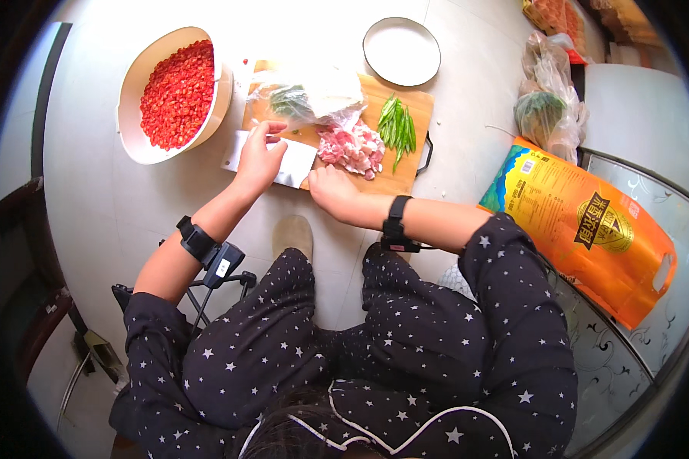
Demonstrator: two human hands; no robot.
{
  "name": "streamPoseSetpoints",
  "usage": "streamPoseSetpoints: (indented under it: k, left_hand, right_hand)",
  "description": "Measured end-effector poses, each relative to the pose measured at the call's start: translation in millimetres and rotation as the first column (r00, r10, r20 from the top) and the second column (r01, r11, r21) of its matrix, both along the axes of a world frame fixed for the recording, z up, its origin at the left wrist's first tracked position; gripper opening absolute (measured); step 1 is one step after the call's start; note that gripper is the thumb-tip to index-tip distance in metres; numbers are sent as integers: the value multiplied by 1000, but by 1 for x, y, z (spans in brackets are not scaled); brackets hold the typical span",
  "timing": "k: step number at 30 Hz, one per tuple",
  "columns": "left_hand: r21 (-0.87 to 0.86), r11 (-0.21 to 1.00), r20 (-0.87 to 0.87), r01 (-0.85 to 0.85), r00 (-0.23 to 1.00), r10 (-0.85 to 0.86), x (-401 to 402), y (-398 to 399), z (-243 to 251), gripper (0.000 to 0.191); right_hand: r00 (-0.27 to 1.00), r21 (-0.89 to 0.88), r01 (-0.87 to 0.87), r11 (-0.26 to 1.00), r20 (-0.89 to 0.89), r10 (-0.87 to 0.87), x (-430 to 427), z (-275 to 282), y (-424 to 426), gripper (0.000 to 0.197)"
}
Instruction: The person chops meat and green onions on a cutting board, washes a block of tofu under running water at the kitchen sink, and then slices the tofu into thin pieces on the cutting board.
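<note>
My left hand [261, 158] is over the left part of a cleaver's broad blade [298, 159], fingers apart and bent, with nothing visible in them. At the blade's right end my right hand [334, 192] is closed around the cleaver's handle, mostly hidden by the fingers. The blade lies along the near edge of a wooden cutting board [422, 109]. Just beyond my right hand is a pile of sliced raw meat [353, 150]. Sliced green peppers [399, 127] lie right of the meat. Behind it sits a clear plastic bag [327, 94] with pale and green contents.
A cream tub [221, 106] of chopped red chillies stands left of the board. A white dark-rimmed plate [402, 51] is behind it. Right are an orange printed bag [597, 229], a plastic bag of vegetables [542, 109] and egg trays [557, 20]. My slippered foot [294, 232] is below.
</note>
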State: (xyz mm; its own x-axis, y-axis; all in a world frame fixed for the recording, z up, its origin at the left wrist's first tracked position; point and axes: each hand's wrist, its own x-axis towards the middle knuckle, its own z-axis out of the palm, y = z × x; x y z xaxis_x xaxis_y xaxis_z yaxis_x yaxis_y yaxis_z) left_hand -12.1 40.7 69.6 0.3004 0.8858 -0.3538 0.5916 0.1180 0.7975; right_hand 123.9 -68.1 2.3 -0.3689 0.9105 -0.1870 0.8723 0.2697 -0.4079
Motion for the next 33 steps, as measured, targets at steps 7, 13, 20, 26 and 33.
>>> streamPoseSetpoints:
  k: [7,13,20,26,33]
  left_hand:
    - [105,985,234,133,960,-155,27,13,65,17]
    - [312,943,328,115,919,-220,78,21,112,13]
    - [421,776,59,469,840,-539,100,-21,23,15]
    - [486,526,-408,698,714,-570,116,-49,-36,57]
    - [330,498,-559,802,591,-581,123,-44,-47,65]
  right_hand:
    - [971,-258,76,963,-202,-130,77,77,21,22]
    - [900,-417,38,908,-380,-212,175,83,22,32]
    - [423,-839,380,390,-217,-879,221,59,-37,31]
    - [348,-887,342,311,-188,-918,255,48,-78,27]
    - [423,-893,373,251,-78,-903,265,61,-98,21]
